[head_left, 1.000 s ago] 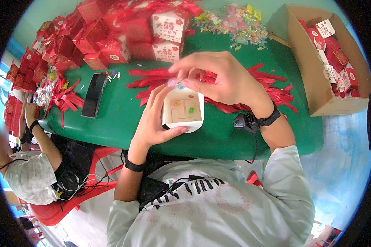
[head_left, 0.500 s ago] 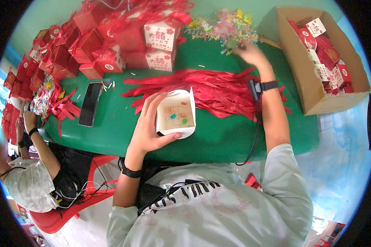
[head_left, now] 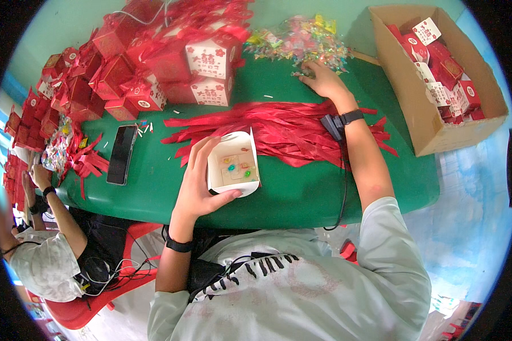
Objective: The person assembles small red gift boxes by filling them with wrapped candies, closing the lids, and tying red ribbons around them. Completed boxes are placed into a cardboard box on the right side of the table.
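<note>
My left hand (head_left: pixel 196 184) is wrapped round the left side of an open box (head_left: pixel 235 186) with white inner walls, tilted so its inside faces up. Several small wrapped candies (head_left: pixel 247 173), some green, blue and orange, lie on its bottom. My right hand (head_left: pixel 326 81) reaches across to the near edge of a heap of clear-wrapped candies (head_left: pixel 310 42). Its fingers are curled down and closed there; what lies between their tips is too small to make out. A bundle of red ribbons (head_left: pixel 290 131) stretches over the table between the box and the heap.
Finished red boxes (head_left: pixel 114 77) with ribbons are stacked at the far left. A cardboard carton (head_left: pixel 438 133) of folded red boxes stands at the right. A phone (head_left: pixel 122 154) lies on the green table (head_left: pixel 153 199). Another person's hand (head_left: pixel 40 176) works at the left edge.
My right hand has shifted slightly left and down along the candy heap's near edge. The box in my left hand has moved a little left and nearer. The whole view has shifted slightly.
</note>
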`<action>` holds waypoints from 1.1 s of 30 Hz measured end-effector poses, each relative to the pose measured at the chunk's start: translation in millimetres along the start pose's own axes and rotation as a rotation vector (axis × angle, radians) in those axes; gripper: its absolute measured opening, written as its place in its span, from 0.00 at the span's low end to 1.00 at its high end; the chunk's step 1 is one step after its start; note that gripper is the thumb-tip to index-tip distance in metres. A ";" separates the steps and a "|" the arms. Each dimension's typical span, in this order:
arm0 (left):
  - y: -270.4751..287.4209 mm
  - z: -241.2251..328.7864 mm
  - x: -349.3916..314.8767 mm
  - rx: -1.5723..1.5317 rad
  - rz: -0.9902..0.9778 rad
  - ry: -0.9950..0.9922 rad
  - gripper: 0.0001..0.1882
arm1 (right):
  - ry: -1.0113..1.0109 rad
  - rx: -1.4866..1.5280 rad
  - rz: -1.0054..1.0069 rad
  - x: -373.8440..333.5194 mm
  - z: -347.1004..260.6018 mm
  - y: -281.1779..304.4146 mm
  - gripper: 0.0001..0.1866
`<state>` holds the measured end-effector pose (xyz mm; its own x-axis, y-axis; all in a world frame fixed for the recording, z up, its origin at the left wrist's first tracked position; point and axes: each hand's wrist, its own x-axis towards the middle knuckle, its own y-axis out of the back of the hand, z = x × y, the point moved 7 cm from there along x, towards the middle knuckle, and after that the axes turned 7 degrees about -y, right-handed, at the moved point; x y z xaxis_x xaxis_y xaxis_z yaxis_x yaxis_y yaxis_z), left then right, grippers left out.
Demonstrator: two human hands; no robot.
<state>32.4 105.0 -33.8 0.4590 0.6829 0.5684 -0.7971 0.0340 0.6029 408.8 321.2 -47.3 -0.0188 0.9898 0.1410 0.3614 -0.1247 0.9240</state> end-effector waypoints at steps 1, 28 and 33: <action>-0.2 -1.1 -1.2 -0.001 0.002 0.006 0.57 | -0.011 -0.012 -0.011 -0.7 -2.1 0.0 0.28; -1.1 -2.2 -4.5 -0.048 0.008 0.029 0.58 | 0.522 0.541 0.149 -78.7 -166.6 121.9 0.12; -3.4 -3.6 -1.2 -0.046 -0.002 0.020 0.58 | 0.816 0.461 -0.139 -144.0 -232.0 94.4 0.12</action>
<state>33.2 106.7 -38.5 0.4532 0.6974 0.5552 -0.8135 0.0689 0.5775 229.4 151.0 102.0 -0.6724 0.6189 0.4060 0.6362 0.2030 0.7443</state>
